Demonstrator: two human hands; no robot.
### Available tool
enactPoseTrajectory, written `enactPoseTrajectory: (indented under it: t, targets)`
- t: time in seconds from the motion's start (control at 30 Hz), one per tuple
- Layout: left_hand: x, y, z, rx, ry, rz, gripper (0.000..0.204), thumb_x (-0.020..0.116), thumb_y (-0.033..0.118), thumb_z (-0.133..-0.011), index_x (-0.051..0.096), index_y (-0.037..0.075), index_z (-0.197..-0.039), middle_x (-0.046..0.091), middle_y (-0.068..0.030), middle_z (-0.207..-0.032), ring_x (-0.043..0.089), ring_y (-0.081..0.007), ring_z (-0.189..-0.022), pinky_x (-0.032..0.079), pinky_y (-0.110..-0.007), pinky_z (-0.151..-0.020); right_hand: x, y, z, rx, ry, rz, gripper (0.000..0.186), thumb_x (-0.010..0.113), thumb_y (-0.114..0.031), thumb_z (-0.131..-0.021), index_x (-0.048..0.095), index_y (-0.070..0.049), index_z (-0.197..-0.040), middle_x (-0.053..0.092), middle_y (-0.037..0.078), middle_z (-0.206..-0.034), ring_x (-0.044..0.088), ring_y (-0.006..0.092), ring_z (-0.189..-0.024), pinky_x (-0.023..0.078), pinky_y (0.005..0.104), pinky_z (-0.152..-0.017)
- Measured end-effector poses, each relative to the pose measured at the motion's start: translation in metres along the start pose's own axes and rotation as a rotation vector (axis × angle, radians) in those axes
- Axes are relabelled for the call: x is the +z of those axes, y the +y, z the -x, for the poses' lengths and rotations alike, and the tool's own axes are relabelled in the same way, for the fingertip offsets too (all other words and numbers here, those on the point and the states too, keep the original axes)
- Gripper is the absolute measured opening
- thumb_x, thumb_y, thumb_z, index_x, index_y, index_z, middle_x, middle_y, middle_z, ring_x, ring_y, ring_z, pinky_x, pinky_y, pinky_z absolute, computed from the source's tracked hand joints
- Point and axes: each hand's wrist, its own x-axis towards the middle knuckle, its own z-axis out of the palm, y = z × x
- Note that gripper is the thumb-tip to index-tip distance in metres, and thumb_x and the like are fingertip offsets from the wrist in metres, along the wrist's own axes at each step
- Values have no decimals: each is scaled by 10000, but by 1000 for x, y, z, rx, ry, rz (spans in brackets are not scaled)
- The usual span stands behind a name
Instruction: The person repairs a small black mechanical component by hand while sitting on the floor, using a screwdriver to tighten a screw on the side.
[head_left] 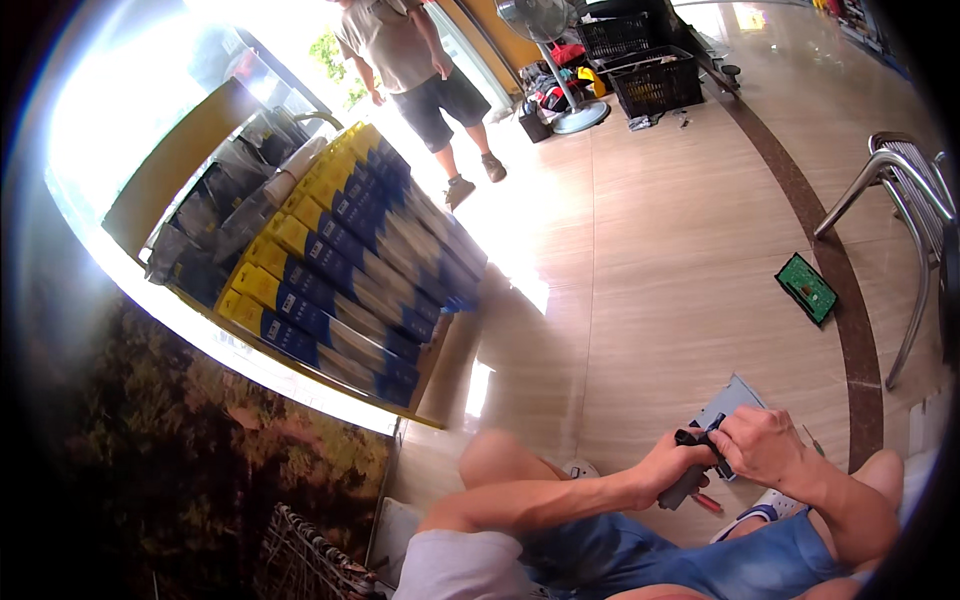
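Both hands are on a dark tool [693, 470] held over the knees: left hand [672, 470] wrapped tight round its grip, right hand [762, 445] pinching the top end. A grey panel [735, 398] lies on the floor right behind, and a green circuit board [806, 288] sits well apart.

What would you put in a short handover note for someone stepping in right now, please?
Left hand: closed around the grip of a dark handheld tool, held over the knees.
Right hand: fingers pinching the tool's top end.
On the floor: a grey flat panel just beyond the hands, a red-handled tool under them, a green circuit board farther right near a metal chair.
Done: tool in hand.
Left: cannot tell; panel and board lie untouched.
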Motion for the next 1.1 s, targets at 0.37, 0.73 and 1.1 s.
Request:
enactPoseTrajectory:
  t: [0.37, 0.73, 1.1]
  targets:
    - [-11, 0, -11, -22, 64, 7, 328, 615, 233, -874, 602, 73, -1159, 636, -58, -953, 625, -153, -802, 503, -299, -648, 8, 7, -21, 22, -73, -21, 198, 679, -237, -888, 649, -60, -805, 654, 141, -787, 676, 332, -714, 533, 435, -642]
    - [-11, 1, -14, -36, 19, 9, 285, 596, 224, -885, 607, 81, -1132, 627, -46, -926, 620, -144, -785, 488, -296, -639, 8, 14, -18, -13, -74, -52, 169, 734, -176, -809, 639, -55, -879, 642, 134, -863, 672, 334, -774, 538, 424, -669]
    - [-11, -5, -9, -29, 33, 9, 262, 589, 203, -874, 613, 85, -1107, 626, -36, -906, 620, -145, -744, 482, -298, -611, 6, 7, -18, 57, -71, -55, 204, 680, -237, -891, 670, -46, -819, 669, 162, -798, 675, 356, -716, 541, 457, -644]
